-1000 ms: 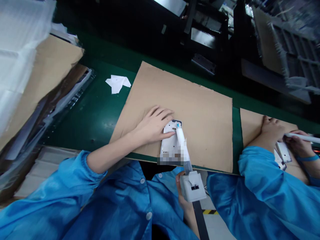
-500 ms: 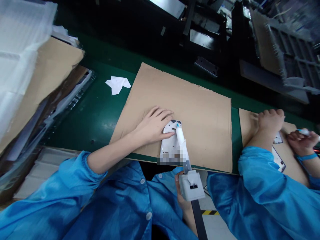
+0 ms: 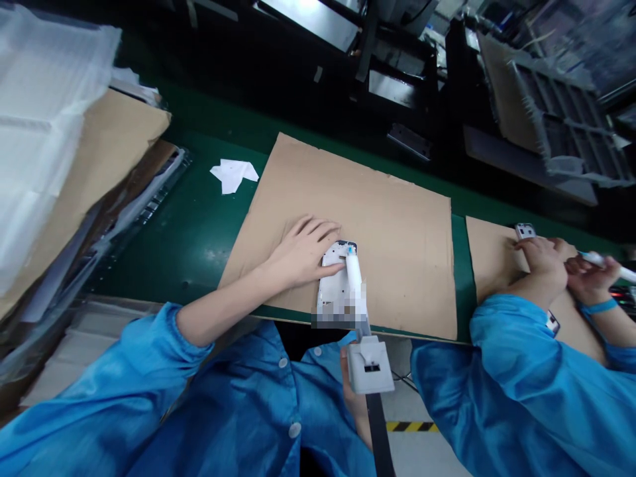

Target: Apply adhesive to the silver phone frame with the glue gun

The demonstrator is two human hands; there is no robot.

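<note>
Right now the left hand (image 3: 301,255) lies flat on the white phone frame (image 3: 336,278), which runs long toward the person, while the right hand (image 3: 352,391) grips the glue tool (image 3: 358,301) lying along it.

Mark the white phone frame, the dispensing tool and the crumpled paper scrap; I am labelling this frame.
white phone frame (image 3: 332,286), head view, inner plate.
dispensing tool (image 3: 354,273), head view, white barrel.
crumpled paper scrap (image 3: 233,175), head view, centre.

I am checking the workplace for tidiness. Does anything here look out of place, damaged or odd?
One loose thing stands out: a crumpled white paper scrap lies alone on the green belt, apart from the cardboard sheet. The sheet's edges look rough. The left hand steadies the white phone frame, which lies flat under the dispenser tool.
</note>
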